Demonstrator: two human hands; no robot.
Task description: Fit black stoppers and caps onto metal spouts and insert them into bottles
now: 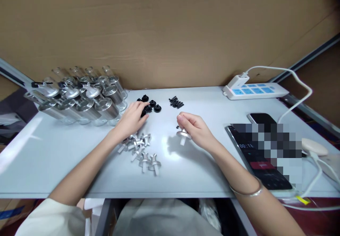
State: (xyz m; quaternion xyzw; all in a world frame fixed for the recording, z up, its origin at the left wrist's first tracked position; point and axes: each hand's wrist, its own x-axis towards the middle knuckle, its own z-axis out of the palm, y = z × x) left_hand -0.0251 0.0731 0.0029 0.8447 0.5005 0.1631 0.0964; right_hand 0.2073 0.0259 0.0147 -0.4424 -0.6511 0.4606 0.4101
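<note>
We sit at a pale surface (66, 172) backed by a cardboard wall (170, 34). Our right hand (195, 128) pinches one silver fitting (183, 134) above it, right of the loose silver pieces (145, 161), which overlap too much to count. Our left hand (135, 117) bends over the black caps (157, 108), hiding some; we cannot tell whether it grips one. We count four bottles (69, 110) in front, three spout tops (72, 93), one power strip (255, 91) and one partly pixelated phone (251, 154).

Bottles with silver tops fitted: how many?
3 visible, in a row on the bottles at picture left: left top, middle top, right top. More may be hidden behind.
</note>
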